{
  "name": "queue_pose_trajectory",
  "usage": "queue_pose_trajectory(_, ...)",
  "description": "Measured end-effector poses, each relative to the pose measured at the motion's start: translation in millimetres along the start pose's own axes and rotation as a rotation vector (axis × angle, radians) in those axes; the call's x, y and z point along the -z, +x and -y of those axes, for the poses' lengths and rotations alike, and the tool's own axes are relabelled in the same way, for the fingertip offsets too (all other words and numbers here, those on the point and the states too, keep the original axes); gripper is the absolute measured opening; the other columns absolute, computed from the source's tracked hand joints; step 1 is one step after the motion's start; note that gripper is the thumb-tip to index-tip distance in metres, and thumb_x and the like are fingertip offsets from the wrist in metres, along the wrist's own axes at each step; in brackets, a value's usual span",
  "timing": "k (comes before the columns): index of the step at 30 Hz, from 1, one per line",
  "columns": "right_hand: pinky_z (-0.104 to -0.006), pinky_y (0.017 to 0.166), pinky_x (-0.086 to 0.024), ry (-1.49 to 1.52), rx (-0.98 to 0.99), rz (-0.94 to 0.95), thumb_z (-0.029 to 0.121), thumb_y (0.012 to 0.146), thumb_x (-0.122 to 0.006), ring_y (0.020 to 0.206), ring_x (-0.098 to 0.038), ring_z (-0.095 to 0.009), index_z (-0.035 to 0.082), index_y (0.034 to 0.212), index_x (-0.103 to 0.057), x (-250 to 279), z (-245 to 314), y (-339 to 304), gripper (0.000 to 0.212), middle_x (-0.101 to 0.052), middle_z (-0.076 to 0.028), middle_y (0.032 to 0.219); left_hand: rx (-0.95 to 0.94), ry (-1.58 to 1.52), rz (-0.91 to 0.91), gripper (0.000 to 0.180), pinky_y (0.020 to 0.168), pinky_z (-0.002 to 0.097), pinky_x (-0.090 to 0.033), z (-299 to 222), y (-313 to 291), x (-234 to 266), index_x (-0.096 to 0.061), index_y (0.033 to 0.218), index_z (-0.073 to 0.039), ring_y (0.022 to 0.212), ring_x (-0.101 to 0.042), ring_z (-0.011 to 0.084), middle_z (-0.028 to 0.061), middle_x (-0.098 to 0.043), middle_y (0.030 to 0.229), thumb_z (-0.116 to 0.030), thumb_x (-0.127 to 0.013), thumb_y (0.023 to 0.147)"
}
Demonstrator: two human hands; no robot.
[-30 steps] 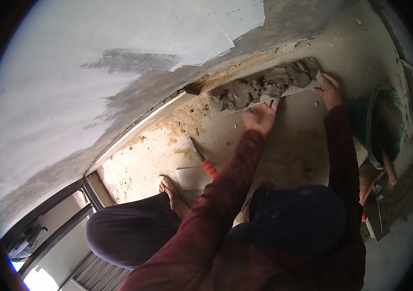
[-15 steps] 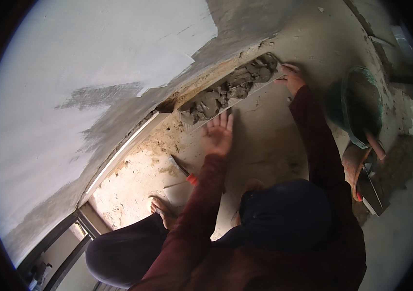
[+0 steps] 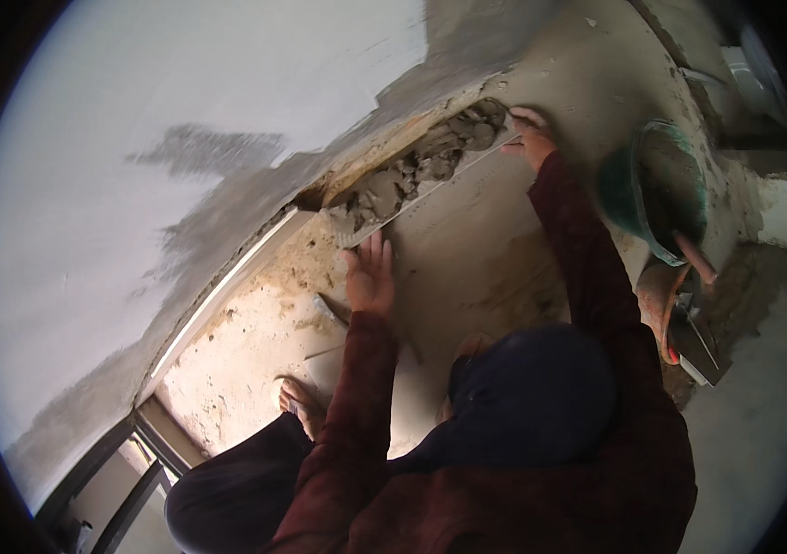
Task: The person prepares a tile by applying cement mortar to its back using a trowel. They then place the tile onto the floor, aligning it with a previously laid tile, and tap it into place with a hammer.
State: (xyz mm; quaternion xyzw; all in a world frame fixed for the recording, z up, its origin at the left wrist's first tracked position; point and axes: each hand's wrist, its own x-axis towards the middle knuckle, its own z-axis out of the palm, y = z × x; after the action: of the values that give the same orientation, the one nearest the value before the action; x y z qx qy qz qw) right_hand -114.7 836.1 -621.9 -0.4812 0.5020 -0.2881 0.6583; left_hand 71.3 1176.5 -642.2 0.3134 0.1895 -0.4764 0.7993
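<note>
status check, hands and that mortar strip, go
Left hand open, fingertips at near end of straightedge. Right hand grips far end. Wet mortar packed along wall base behind it. Nothing between the hands.

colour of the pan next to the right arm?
Green pan, grey mortar inside; head view shows it.

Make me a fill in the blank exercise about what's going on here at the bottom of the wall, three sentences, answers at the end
1. The long straightedge lies on the floor along the foot of the ____.
2. Lumps of grey ____ are heaped between the straightedge and the wall.
3. The right hand grips the straightedge's far end, while the left hand rests near its ____ end.

Missing words: wall; mortar; near
</note>
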Motion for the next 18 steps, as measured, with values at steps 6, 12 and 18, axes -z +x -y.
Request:
queue_pose_trajectory(6, -0.0337, 0.067, -0.059, -0.099, -0.032, -0.02, 0.014, 0.094, -0.052, 0.084, -0.064, -0.025, 0.009, 0.122, -0.058, -10, 8, -6, 0.029, -0.049, -0.013, 0.131, -0.093, 0.203, -0.043, 0.056, 0.102, 0.0414, -0.041, -14, -11, -12, -0.011, 0.149, -0.02, 0.12, -0.052, 0.0264, 0.0148, -0.047, 0.134, -0.033, -0.036, 0.101)
queue_pose_trajectory(12, -0.0331, 0.069, -0.059, -0.103, -0.096, -0.03, 0.016, 0.094, -0.052, 0.093, -0.06, -0.025, 0.008, 0.123, -0.058, -13, 16, 5, 0.03, -0.045, -0.014, 0.134, -0.114, 0.17, -0.067, 0.053, 0.094, 0.0387, -0.049, -23, -7, -15, -0.017, 0.148, -0.018, 0.108, -0.06, 0.0246, 0.0129, -0.058, 0.118, -0.029, -0.039, 0.101)
queue_pose_trajectory(18, -0.0307, 0.067, -0.058, -0.134, -0.044, -0.015, 0.015, 0.095, -0.049, 0.087, -0.06, -0.022, 0.007, 0.122, -0.057, -6, 20, 10, 0.03, -0.047, -0.008, 0.129, -0.142, 0.164, -0.064, 0.052, 0.091, 0.0371, -0.05, -23, -1, -17, -0.026, 0.146, -0.013, 0.105, -0.061, 0.0244, 0.0118, -0.059, 0.114, -0.028, -0.044, 0.1)
